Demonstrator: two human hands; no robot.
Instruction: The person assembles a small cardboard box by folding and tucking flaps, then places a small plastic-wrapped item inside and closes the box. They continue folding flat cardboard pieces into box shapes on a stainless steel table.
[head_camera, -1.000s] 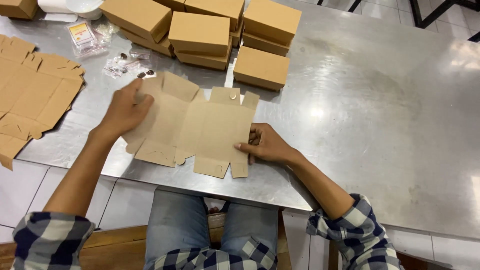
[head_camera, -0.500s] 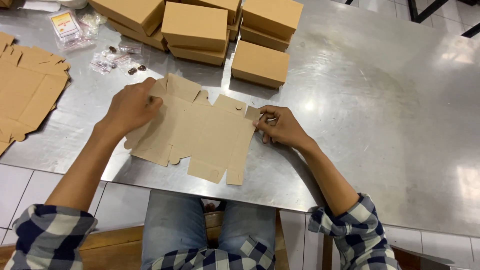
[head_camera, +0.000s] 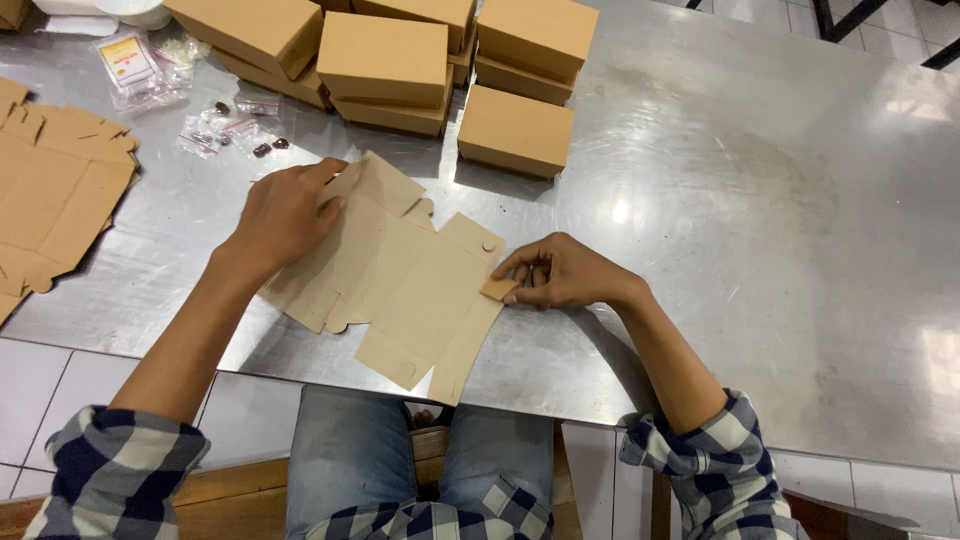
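Blank: flat brown cardboard box blank (head_camera: 400, 280) lies on the steel tabletop (head_camera: 760, 230), between both hands.
Left hand (head_camera: 285, 215): grip loosely curled, pressing the blank's upper left flap.
Right hand (head_camera: 560, 272): grip pinched closed on its small right tab.

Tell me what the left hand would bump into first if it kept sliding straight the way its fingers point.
The left hand points up and right across the flat cardboard blank. Going on, it would probably meet the nearest closed brown box, though depth is hard to judge.
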